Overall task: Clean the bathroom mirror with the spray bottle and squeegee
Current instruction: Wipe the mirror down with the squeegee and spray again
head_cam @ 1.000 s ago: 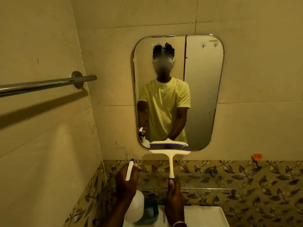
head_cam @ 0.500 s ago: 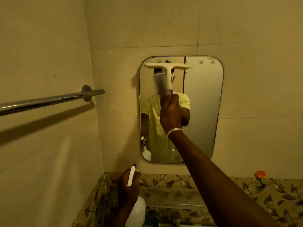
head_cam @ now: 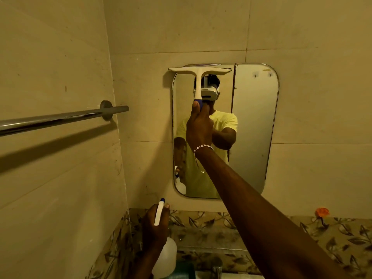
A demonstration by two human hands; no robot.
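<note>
Squeegee: blade against the mirror top-left edge, handle clenched below in right hand. Spray bottle: gripped by left hand, nozzle above the fingers, body below.

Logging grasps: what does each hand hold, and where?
Right hand: white T-shaped squeegee, by its blue handle end. Left hand: white plastic spray bottle, at its neck.

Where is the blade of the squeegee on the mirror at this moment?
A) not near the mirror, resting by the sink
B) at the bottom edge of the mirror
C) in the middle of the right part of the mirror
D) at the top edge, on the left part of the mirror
D: the squeegee blade lies across the top left corner of the mirror, held up by the right hand.
</note>
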